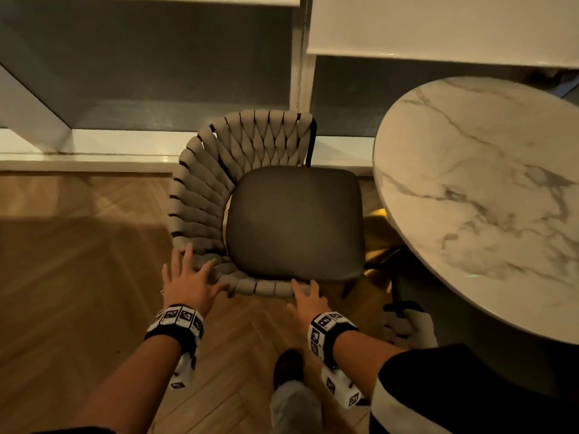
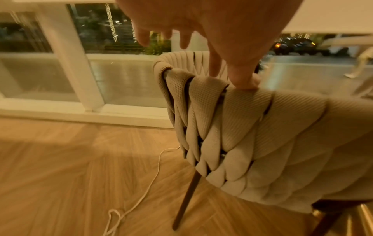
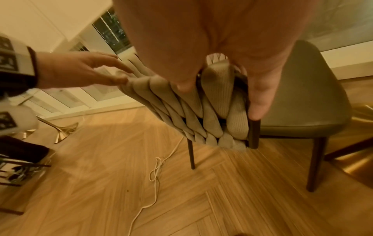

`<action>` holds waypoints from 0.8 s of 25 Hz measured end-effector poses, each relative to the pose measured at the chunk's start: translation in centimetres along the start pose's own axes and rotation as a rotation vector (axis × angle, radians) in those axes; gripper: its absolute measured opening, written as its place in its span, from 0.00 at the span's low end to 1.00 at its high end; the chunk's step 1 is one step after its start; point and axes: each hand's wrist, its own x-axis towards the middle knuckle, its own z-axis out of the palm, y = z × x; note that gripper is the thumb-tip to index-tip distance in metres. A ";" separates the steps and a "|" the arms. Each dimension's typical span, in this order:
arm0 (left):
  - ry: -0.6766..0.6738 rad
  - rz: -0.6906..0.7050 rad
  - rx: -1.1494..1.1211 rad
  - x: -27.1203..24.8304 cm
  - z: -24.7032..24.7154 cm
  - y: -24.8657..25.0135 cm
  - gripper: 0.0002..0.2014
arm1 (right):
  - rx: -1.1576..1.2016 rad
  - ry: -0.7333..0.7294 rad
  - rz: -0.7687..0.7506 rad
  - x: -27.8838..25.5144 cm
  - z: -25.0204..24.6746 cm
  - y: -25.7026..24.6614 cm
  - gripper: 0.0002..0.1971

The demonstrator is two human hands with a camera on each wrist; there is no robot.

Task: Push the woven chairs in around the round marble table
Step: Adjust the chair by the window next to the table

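A beige woven chair (image 1: 216, 170) with a dark seat cushion (image 1: 294, 220) stands on the wood floor, left of the round marble table (image 1: 488, 195). The seat's right edge lies close to the tabletop rim. My left hand (image 1: 188, 277) is spread flat at the near left curve of the woven back; in the left wrist view its thumb (image 2: 244, 81) touches the rim of the chair (image 2: 252, 135). My right hand (image 1: 308, 297) holds the near end of the back. Its thumb (image 3: 183, 86) and a finger (image 3: 258, 108) straddle the chair's (image 3: 212, 111) end post.
A white cable (image 3: 159, 167) lies looped on the herringbone floor beneath the chair. A low window sill (image 1: 94, 158) runs behind it. The table's gold base (image 1: 379, 242) stands by the seat. A second woven chair (image 1: 407, 324) sits under the table's near edge. My foot (image 1: 288, 364) is below.
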 end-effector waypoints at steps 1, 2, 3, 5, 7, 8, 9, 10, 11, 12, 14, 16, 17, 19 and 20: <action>-0.028 0.046 0.057 0.8 0.3 -0.3 0.31 | 0.018 0.007 0.013 1.0 0.3 0.2 0.29; -0.068 0.085 0.097 1.4 0.5 -0.6 0.32 | 0.032 0.019 0.014 1.9 0.5 0.5 0.28; -0.099 0.110 0.110 2.0 0.7 -1.0 0.33 | 0.036 0.029 0.004 2.6 0.6 0.8 0.27; -0.116 0.130 0.103 2.6 0.7 -1.6 0.35 | 0.035 0.045 -0.032 3.4 0.5 1.3 0.21; -0.088 0.146 0.104 2.9 0.8 -1.9 0.37 | 0.061 0.056 -0.044 3.8 0.5 1.5 0.19; -0.065 0.145 0.105 3.1 0.8 -1.8 0.39 | 0.066 0.052 -0.051 4.0 0.4 1.5 0.21; -0.051 0.143 0.104 3.3 0.8 -1.7 0.40 | 0.075 0.045 -0.044 4.2 0.2 1.5 0.22; -0.053 0.135 0.089 3.7 0.9 -1.7 0.40 | 0.087 0.049 -0.036 4.6 0.0 1.4 0.21; -0.060 0.116 0.066 4.1 0.9 -1.6 0.39 | 0.104 0.059 -0.033 5.1 -0.3 1.2 0.18; -0.060 0.083 0.033 4.4 0.9 -1.5 0.37 | 0.124 0.065 -0.036 5.4 -0.7 0.9 0.14; -0.007 0.011 -0.058 5.2 0.7 -1.0 0.38 | 0.134 0.070 -0.056 6.0 -1.8 0.6 0.11; 0.035 -0.069 -0.158 6.0 0.8 -0.2 0.46 | 0.099 0.089 -0.084 6.8 -3.0 0.6 0.11; 0.036 -0.107 -0.202 6.5 0.8 0.2 0.50 | 0.079 0.094 -0.091 7.2 -3.6 0.6 0.11; 0.020 -0.151 -0.264 7.6 0.7 0.9 0.52 | 0.062 0.098 -0.095 7.9 -4.8 0.5 0.11; 0.003 -0.153 -0.271 8.2 0.7 1.1 0.50 | 0.059 0.099 -0.097 8.2 -5.4 0.4 0.11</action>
